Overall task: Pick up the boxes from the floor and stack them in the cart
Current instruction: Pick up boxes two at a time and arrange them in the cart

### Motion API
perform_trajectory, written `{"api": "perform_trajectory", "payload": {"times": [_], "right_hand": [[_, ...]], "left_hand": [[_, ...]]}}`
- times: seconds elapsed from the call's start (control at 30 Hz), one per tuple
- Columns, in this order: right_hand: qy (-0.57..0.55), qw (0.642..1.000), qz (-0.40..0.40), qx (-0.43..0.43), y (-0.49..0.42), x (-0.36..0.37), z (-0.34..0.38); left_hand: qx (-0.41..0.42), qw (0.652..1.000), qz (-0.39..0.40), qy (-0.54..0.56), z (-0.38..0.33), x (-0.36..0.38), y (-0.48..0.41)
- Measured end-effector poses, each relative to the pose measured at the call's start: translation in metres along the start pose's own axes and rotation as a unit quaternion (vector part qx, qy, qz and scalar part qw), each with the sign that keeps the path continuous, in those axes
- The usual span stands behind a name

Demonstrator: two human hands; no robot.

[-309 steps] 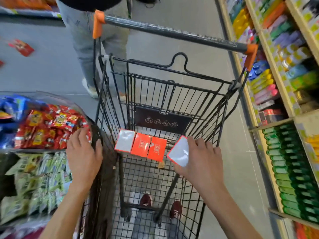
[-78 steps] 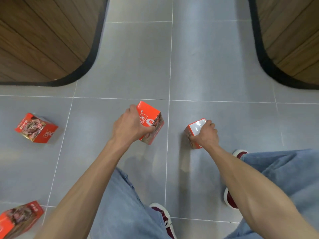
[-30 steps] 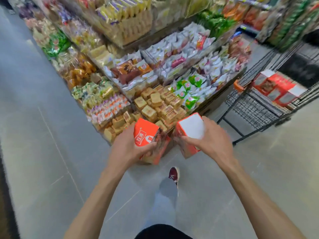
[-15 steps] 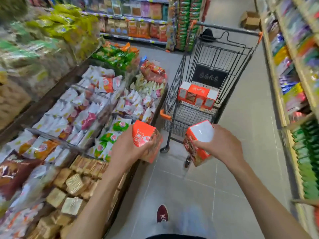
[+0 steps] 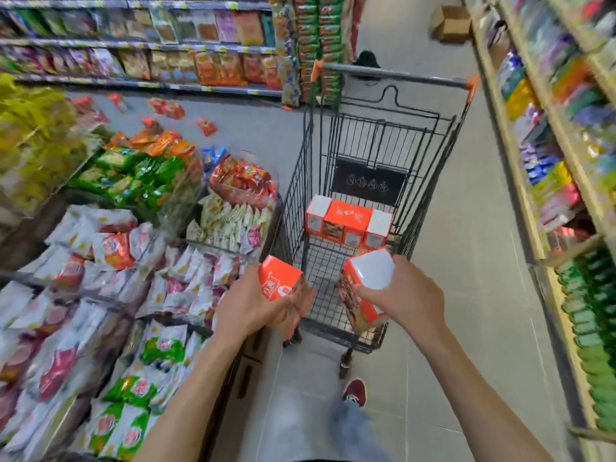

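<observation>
Carried nearer to the cart (image 5: 295, 208) than half a second ago, and now right at its near end: two boxes, one per hand; larger in view as well, the wire sides and the load inside. In the left hand (image 5: 253, 308), an orange box (image 5: 278, 283), tilted, held at the cart's near left corner; fingers curled beneath and round its lower side, thumb across the near face, clamped on the carton. In the right hand (image 5: 403, 295), a white-topped box (image 5: 366, 278) with orange sides, also tilted, held above the near right part of the cart; thumb pressed on the near orange face, fingers wrapped round the far side and mostly hidden behind it. Neither held box touching the other; a gap of wire mesh between. Deeper in the cart, against the far end under a dark plaque (image 5: 368, 183), a row of four boxes (image 5: 348, 221), side by side and touching, white tops at both ends, orange between. Beyond that, the grey handle (image 5: 393, 76) with orange ends. Left of the cart, open bins of snack packets (image 5: 133, 261); further back, red packets (image 5: 205, 125) strewn on the grey floor (image 5: 450, 261). To the right, long shelves (image 5: 566, 161) of coloured goods. Below the hands, a dark red shoe (image 5: 355, 391) on the tiles near a cart wheel; far up the aisle, a brown cardboard carton (image 5: 451, 23).
</observation>
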State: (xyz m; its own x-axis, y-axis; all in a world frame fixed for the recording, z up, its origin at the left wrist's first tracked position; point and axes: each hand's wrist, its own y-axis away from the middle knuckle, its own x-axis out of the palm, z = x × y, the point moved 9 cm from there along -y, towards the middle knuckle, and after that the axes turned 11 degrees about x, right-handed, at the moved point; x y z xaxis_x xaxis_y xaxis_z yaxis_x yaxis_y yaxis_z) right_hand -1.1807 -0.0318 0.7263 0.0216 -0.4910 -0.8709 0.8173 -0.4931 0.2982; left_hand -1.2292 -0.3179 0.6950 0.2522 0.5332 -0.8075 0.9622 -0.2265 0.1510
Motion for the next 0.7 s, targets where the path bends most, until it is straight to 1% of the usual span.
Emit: {"api": "perform_trajectory", "payload": {"times": [0.07,0.2,0.33,0.47,0.6,0.7], "right_hand": [[-0.007,1.000,0.005,-0.001,-0.033,0.001,0.008],[0.016,1.000,0.012,0.015,-0.090,0.014,0.017],[0.038,0.998,0.023,0.040,-0.143,0.032,0.021],[0.051,0.996,0.021,0.063,-0.187,0.050,0.023],[0.055,0.993,0.031,0.096,-0.223,0.069,0.020],[0.060,0.989,0.039,0.132,-0.239,0.085,0.009]], "left_hand": [[-0.009,1.000,0.006,-0.017,-0.004,0.010,-0.037],[-0.029,0.998,0.024,-0.046,-0.008,0.033,-0.106],[-0.024,0.996,0.064,-0.053,-0.001,0.067,-0.182],[-0.018,0.993,0.087,-0.077,0.016,0.102,-0.251],[-0.043,0.988,0.133,-0.069,0.041,0.147,-0.304],[-0.062,0.981,0.161,-0.086,0.058,0.185,-0.335]]}}
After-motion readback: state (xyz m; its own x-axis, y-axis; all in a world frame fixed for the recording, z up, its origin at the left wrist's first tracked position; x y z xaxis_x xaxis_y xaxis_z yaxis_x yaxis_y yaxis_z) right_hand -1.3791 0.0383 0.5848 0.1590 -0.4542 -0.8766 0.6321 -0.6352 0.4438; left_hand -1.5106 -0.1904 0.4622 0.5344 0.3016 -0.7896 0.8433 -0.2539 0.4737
